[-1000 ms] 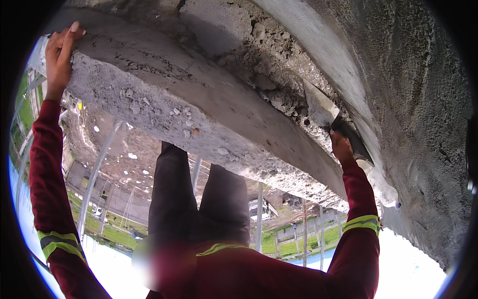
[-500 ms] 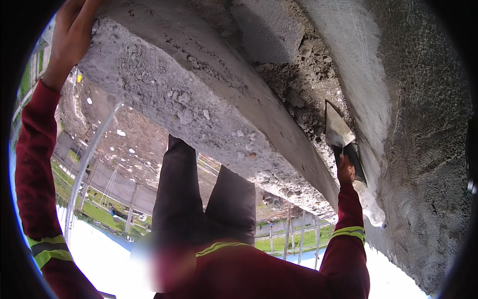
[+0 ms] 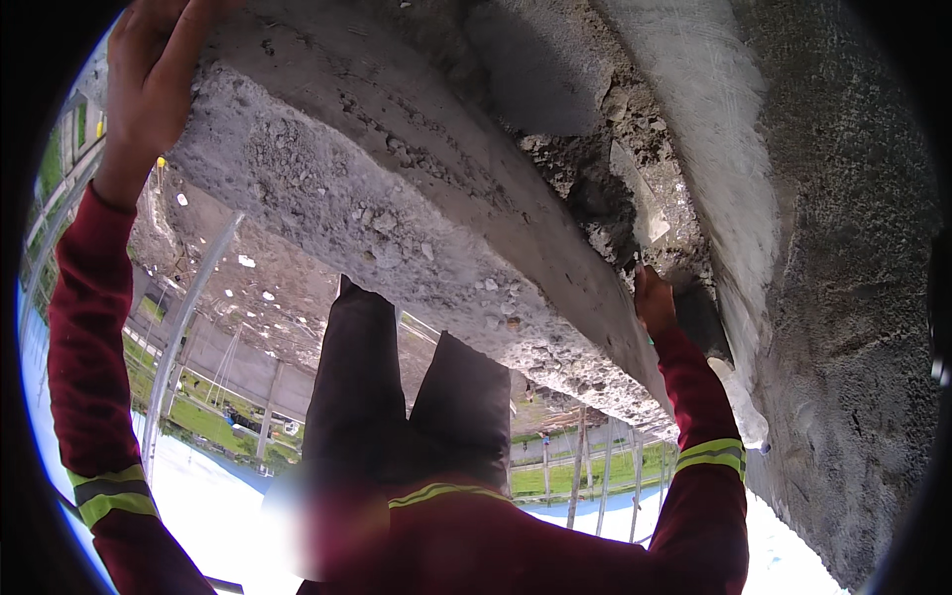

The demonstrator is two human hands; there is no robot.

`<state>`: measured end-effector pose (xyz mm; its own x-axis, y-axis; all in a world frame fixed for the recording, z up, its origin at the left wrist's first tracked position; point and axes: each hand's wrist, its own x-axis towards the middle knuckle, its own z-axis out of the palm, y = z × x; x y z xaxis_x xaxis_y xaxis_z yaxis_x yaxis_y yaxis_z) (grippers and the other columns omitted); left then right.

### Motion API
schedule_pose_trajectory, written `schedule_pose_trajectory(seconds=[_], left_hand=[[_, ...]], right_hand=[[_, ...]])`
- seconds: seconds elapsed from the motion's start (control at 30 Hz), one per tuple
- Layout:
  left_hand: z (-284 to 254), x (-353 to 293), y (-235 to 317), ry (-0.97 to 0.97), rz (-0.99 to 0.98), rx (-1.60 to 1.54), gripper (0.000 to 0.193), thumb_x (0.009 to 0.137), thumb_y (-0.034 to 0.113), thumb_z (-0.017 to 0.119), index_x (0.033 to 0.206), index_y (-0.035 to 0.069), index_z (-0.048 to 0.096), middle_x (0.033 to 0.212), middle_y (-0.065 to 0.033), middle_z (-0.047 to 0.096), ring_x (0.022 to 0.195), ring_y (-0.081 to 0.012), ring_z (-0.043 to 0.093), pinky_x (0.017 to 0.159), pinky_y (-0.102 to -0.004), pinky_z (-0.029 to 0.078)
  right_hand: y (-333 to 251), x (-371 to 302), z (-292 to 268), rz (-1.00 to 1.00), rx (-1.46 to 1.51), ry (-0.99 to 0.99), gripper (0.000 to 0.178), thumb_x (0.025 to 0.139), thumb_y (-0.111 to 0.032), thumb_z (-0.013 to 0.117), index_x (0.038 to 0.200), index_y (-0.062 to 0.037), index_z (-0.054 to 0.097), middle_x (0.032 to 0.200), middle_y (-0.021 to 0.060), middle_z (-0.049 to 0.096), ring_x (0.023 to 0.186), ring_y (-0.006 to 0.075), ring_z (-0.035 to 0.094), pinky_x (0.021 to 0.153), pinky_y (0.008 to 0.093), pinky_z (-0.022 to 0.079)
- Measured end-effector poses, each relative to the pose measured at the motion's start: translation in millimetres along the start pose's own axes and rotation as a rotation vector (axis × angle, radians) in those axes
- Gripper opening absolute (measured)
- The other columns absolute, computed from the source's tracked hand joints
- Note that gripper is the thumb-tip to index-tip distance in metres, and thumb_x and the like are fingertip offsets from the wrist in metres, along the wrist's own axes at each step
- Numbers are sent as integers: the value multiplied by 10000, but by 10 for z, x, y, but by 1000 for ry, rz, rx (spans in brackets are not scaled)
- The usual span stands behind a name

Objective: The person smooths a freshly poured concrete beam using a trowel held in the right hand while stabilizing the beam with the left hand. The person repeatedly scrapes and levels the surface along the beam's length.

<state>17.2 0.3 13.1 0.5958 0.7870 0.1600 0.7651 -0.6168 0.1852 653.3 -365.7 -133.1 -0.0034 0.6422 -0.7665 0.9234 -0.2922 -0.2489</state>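
Note:
My right hand (image 3: 655,300) is closed round the handle of a pointed trowel (image 3: 643,198). The blade reaches into a channel of rough, crumbly mortar (image 3: 654,134) between a concrete ledge and a wall; dark shadow hides part of the channel. My left hand (image 3: 151,94) lies on the far left end of the concrete ledge (image 3: 397,183), its fingers stretched over the edge. The fingertips run out of the picture at the top.
Loose grit and small stones (image 3: 382,223) cover the ledge's rough face. A dark rough wall (image 3: 843,297) rises on the right, and a pale lump (image 3: 739,402) sits at its foot. A curved metal pipe (image 3: 183,327) stands left of my legs, with ground far below.
My right hand has shifted left and slightly up with the trowel, and the blade has turned and moved farther up the channel. My left hand stays on the ledge.

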Motion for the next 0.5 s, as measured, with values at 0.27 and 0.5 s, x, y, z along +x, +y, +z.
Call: schedule_pose_trajectory(seconds=[0.27, 0.5], left_hand=[[41, -272, -418, -94, 158, 6, 413, 1053, 75, 547, 1452, 109, 650, 1141, -118, 745, 997, -307, 647, 934, -404, 482], [30, -217, -351, -81, 105, 46, 332, 1079, 161, 553, 1359, 125, 726, 1091, -74, 766, 980, -279, 630, 986, -418, 442]], right_hand=[[-268, 424, -521, -359, -147, -97, 246, 1090, -289, 549, 1030, -87, 675, 838, 222, 681, 786, 463, 679, 695, 559, 528], [-805, 1271, -792, -259, 94, -451, 132, 1039, -170, 637, 1027, -42, 668, 695, 110, 477, 618, 269, 446, 677, 392, 460]])
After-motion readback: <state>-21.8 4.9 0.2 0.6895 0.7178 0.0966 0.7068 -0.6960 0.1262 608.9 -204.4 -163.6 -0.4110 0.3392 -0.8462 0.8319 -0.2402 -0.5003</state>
